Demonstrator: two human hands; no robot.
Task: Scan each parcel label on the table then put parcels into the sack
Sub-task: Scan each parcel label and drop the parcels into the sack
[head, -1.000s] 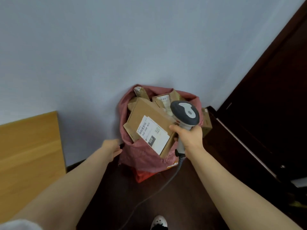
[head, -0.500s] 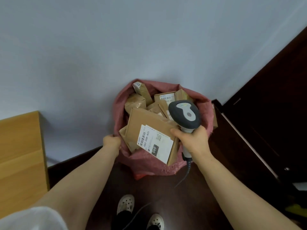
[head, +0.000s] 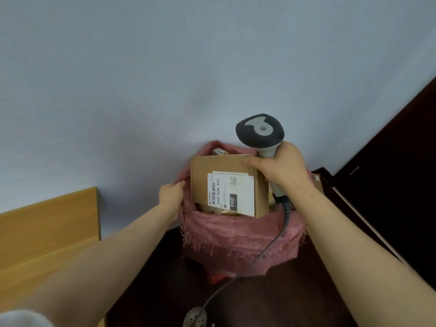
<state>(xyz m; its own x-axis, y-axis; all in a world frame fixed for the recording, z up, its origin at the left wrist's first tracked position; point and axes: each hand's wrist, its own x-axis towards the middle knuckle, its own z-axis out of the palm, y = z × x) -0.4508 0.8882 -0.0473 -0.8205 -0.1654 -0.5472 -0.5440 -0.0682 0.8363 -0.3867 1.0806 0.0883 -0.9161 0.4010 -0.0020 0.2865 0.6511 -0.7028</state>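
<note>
A pink woven sack (head: 238, 234) stands on the dark floor against the wall, full of cardboard parcels. A brown parcel (head: 221, 168) with a white label stands upright in its mouth, half sunk in. My right hand (head: 280, 171) grips the grey barcode scanner (head: 260, 131) by its handle, and its fingers also press on the parcel's top right corner. My left hand (head: 171, 194) grips the sack's left rim. Another small parcel (head: 219, 151) peeks out behind the big one.
A wooden table edge (head: 49, 230) is at the left. A dark door or cabinet (head: 387, 175) stands at the right. The scanner's cable (head: 266, 251) runs down over the sack's front to the floor. A shoe (head: 194, 318) shows at the bottom.
The labelled parcel has turned from lying tilted on top to standing upright and lower in the sack. My right hand moved up with the scanner. My left hand kept its hold on the rim.
</note>
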